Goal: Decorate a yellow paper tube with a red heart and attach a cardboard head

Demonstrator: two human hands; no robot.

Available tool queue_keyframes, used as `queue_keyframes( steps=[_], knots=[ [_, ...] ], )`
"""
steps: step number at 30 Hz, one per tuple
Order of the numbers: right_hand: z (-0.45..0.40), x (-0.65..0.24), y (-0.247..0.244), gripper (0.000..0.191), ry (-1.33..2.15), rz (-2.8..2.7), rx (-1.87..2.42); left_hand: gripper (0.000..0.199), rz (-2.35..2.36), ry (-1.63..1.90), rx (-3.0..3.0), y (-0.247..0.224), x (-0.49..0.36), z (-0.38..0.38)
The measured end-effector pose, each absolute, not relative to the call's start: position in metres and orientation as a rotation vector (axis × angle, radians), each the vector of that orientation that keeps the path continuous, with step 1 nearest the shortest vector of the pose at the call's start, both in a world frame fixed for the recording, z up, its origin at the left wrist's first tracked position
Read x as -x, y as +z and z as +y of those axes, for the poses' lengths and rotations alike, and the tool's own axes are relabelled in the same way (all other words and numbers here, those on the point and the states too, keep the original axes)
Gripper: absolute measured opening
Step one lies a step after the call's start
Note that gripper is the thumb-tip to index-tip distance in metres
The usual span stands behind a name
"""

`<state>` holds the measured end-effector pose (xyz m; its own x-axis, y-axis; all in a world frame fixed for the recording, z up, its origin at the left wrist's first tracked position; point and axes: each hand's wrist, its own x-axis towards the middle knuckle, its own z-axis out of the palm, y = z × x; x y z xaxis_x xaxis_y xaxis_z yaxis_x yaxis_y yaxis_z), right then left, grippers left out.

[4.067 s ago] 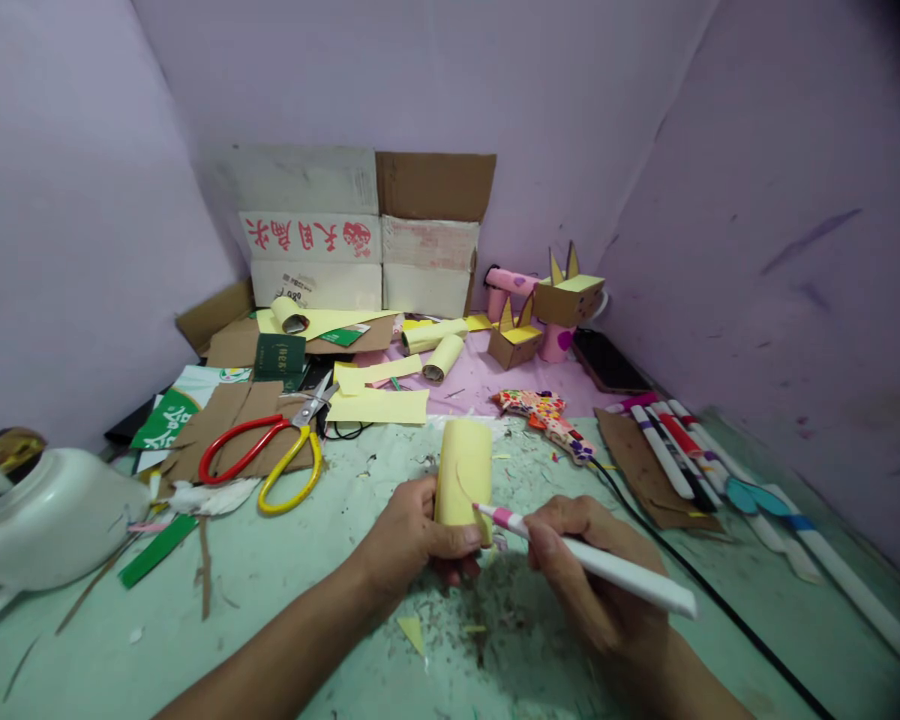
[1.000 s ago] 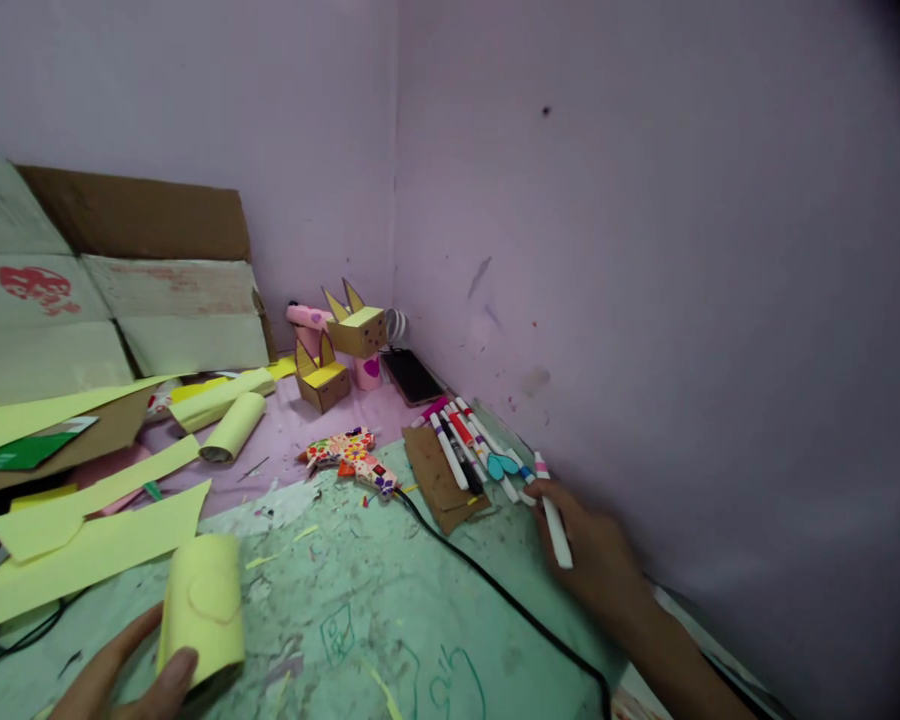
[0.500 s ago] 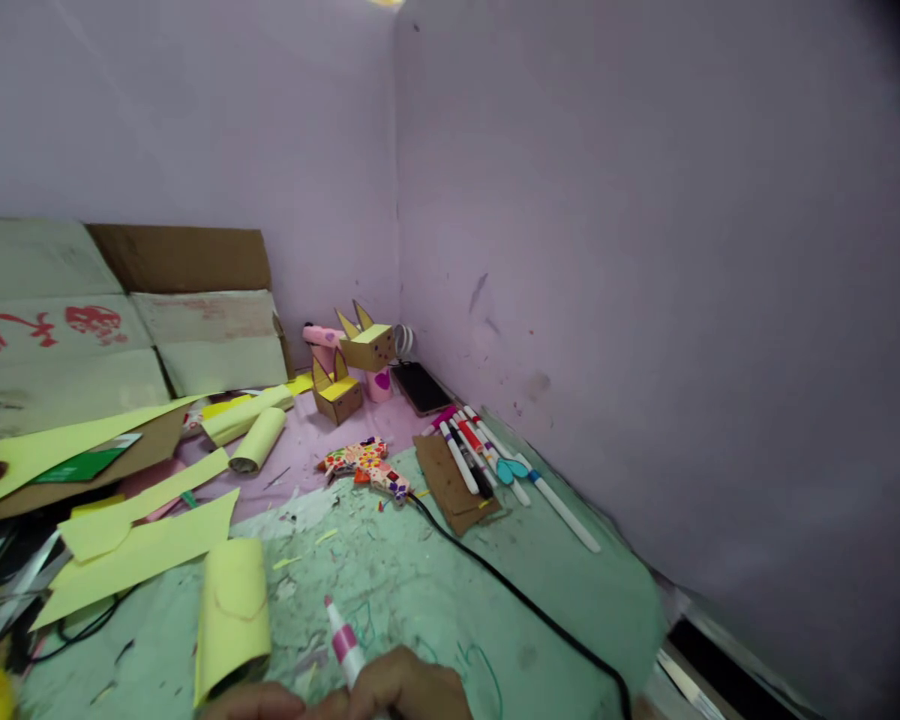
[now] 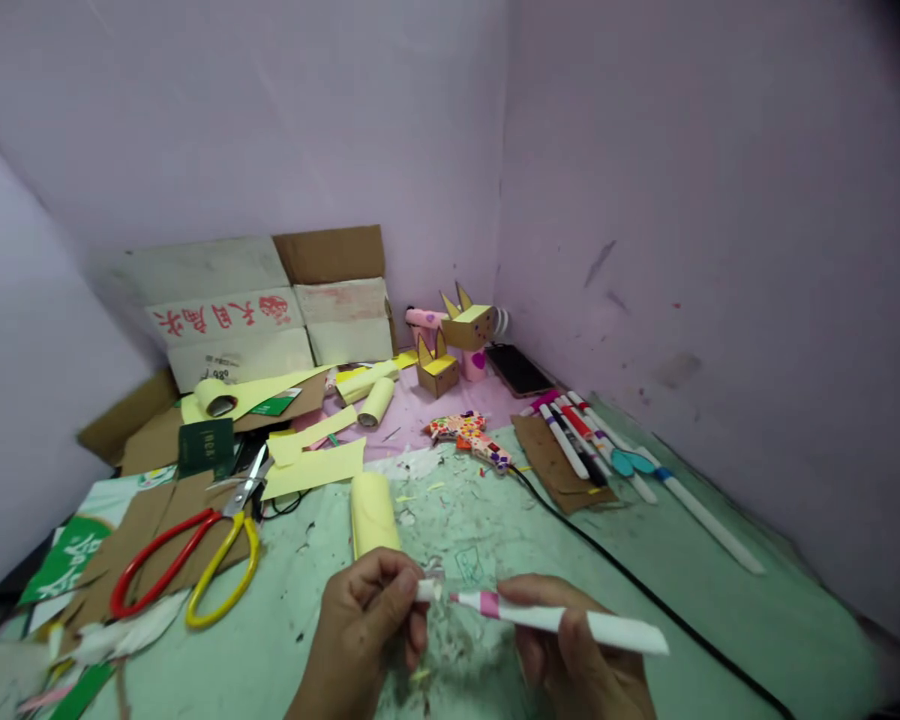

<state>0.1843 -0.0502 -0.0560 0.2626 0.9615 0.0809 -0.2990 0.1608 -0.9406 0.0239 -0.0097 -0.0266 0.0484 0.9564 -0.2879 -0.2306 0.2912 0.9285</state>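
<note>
My right hand point(image 4: 570, 635) grips a white marker point(image 4: 600, 628) with a pink band. It is uncapped, and its pink tip points left. My left hand point(image 4: 379, 620) pinches a small white piece point(image 4: 426, 590) between thumb and finger, facing the marker tip with a slight gap; its exact kind is unclear. Just behind my left hand lies a yellow paper roll point(image 4: 373, 515), its near end hidden by the fingers.
Scissors point(image 4: 225, 520) with red and yellow handles lie left on cardboard. A patterned glue gun point(image 4: 469, 440) trails a black cord point(image 4: 630, 560) across the right side. Several markers point(image 4: 566, 445), a phone point(image 4: 520, 370), cardboard animal figures point(image 4: 437, 375) and yellow paper strips point(image 4: 315, 470) lie farther back.
The view has swung left, bringing the scissors fully into sight. Both hands have come farther into view. The marker has turned from pointing away to lying sideways, tip toward my left hand.
</note>
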Motion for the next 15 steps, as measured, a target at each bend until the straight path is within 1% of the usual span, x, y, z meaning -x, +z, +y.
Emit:
queue_keyframes(
  steps=[8, 12, 15],
  knots=[
    [-0.0493, -0.1791, -0.0493, 0.045, 1.024, -0.99, 1.09, 0.044, 1.083, 0.997, -0.941, -0.037, -0.0199, -0.0141],
    [-0.0487, -0.1804, -0.0537, 0.043, 1.124, -1.016, 1.139, 0.039, 1.116, 0.993, -0.957, -0.0326, -0.0211, -0.0158],
    [-0.0481, -0.1806, -0.054, 0.041, 1.227, -0.978, 1.083, 0.039, 1.128, 0.994, -0.907, -0.028, -0.0223, -0.0176]
  ],
)
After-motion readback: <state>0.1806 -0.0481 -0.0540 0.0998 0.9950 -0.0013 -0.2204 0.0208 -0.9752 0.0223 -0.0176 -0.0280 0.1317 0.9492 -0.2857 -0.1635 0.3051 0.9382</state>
